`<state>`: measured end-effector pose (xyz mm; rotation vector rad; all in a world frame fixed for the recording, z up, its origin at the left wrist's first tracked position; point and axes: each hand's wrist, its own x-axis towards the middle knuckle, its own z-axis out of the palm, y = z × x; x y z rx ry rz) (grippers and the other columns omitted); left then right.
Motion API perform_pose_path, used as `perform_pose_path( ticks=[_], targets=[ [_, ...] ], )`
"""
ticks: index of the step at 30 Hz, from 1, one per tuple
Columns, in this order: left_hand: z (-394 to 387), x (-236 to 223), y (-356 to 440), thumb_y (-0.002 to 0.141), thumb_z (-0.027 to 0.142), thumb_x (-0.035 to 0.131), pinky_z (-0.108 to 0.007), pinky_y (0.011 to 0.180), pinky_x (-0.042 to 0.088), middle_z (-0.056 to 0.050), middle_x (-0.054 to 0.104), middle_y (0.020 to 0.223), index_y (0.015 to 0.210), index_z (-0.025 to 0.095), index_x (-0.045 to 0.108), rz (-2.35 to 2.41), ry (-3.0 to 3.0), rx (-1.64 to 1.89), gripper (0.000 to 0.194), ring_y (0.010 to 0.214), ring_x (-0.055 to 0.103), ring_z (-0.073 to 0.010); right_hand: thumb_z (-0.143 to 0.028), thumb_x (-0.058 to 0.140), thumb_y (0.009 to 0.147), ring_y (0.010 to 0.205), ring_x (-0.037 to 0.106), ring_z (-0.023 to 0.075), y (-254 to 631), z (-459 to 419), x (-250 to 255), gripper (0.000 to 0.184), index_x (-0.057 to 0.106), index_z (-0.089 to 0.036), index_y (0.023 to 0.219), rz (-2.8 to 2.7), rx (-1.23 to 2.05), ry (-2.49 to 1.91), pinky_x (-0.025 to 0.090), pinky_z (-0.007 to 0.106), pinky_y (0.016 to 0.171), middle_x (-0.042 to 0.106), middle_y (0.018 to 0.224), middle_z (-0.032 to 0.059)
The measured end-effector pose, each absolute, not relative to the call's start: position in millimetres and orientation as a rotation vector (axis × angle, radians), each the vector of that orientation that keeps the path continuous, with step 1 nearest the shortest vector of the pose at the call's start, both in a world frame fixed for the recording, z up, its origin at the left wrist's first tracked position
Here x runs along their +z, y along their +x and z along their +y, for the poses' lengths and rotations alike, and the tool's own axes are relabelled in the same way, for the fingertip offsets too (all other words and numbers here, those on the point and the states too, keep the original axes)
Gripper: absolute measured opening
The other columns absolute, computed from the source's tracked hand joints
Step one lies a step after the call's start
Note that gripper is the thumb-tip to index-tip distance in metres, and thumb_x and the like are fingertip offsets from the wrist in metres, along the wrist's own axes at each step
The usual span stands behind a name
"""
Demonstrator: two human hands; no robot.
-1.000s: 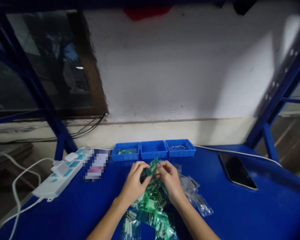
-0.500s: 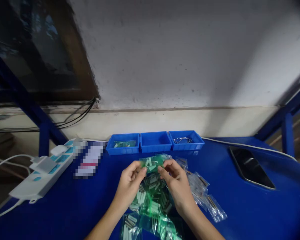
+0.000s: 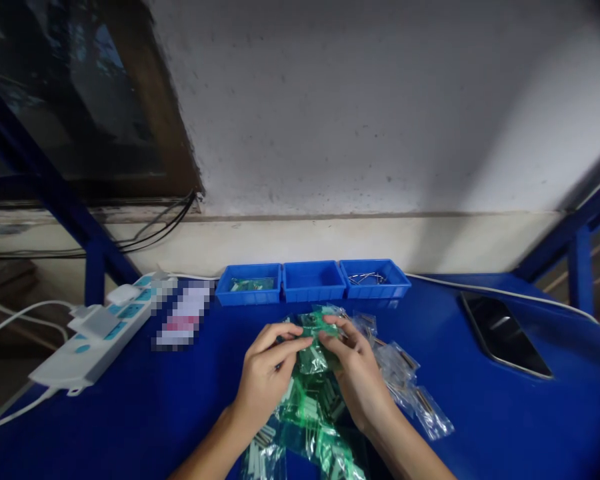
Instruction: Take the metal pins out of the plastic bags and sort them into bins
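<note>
Between my two hands is a green-tinted plastic bag (image 3: 314, 359) with small pale pieces inside. My left hand (image 3: 273, 357) pinches its upper edge from the left, fingers pointing right. My right hand (image 3: 353, 353) grips the same edge from the right, thumb and fingers closed on the film. Below lies a heap of similar green bags (image 3: 325, 407) holding whitish strips and thin metal pieces; my hands and wrists cover part of it. Several clear bags (image 3: 403, 373) with brownish, slim pieces lie just right of my right hand.
Three blue trays stand in a row at the back: the left tray (image 3: 247, 297) holds a green bag, the right tray (image 3: 377, 291) thin metal pieces. A phone (image 3: 505, 333) lies right. A power strip (image 3: 100, 340) with plugs and cables is left, beside a blurred-out item (image 3: 185, 317).
The bag, stretched flat between my hands before, now hangs lower and looks folded at its top. My left hand has moved right, its fingers now closer to my right hand.
</note>
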<state>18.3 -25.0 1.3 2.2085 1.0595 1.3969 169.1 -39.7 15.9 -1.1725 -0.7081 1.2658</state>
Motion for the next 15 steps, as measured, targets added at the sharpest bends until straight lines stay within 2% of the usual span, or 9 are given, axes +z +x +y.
perform_pose_path(
  ticks=[2, 6, 9, 12, 15],
  targets=[
    [-27, 2, 20, 0.087, 0.013, 0.046, -0.032, 0.078, 0.050, -0.006, 0.062, 0.100, 0.098, 0.028, 0.070, 1.081, 2.188, 1.365, 0.030, 0.092, 0.059, -0.0192, -0.035, 0.073, 0.061, 0.062, 0.053, 0.0158, 169, -39, 15, 0.045, 0.055, -0.023, 0.100, -0.697, 1.181, -1.185, 0.041, 0.025, 0.053, 0.055, 0.069, -0.0015],
    [-26, 7, 21, 0.088, 0.019, 0.047, -0.028, 0.074, 0.048, -0.006, 0.062, 0.095, 0.098, 0.025, 0.066, 1.166, 2.097, 1.233, 0.023, 0.087, 0.059, -0.0185, -0.035, 0.070, 0.066, 0.058, 0.048, 0.0128, 170, -39, 12, 0.026, 0.051, -0.021, 0.077, -0.832, 1.086, -1.148, 0.037, 0.023, 0.053, 0.052, 0.062, -0.0036],
    [-23, 9, 21, 0.089, 0.026, 0.047, -0.026, 0.067, 0.046, -0.004, 0.063, 0.087, 0.091, 0.022, 0.065, 1.198, 1.998, 1.170, 0.018, 0.077, 0.059, -0.0166, -0.031, 0.068, 0.069, 0.062, 0.050, 0.0133, 170, -40, 10, 0.022, 0.049, -0.020, 0.069, -1.006, 1.016, -1.118, 0.038, 0.024, 0.057, 0.054, 0.064, -0.0023],
    [-19, 3, 22, 0.090, 0.036, 0.045, -0.024, 0.062, 0.044, -0.004, 0.062, 0.080, 0.084, 0.019, 0.062, 1.229, 1.795, 1.167, 0.025, 0.073, 0.059, -0.0161, -0.029, 0.066, 0.073, 0.062, 0.050, 0.0131, 169, -41, 10, 0.019, 0.050, -0.020, 0.068, -1.105, 0.969, -1.117, 0.038, 0.024, 0.059, 0.053, 0.063, -0.0024],
    [-15, -3, 22, 0.090, 0.047, 0.040, -0.022, 0.050, 0.038, -0.002, 0.058, 0.071, 0.086, 0.017, 0.059, 1.244, 1.498, 1.191, 0.036, 0.058, 0.054, -0.0126, -0.030, 0.064, 0.075, 0.063, 0.053, 0.0143, 168, -42, 10, 0.019, 0.049, -0.020, 0.069, -1.126, 0.966, -1.115, 0.041, 0.025, 0.060, 0.054, 0.063, -0.0024]
  ],
)
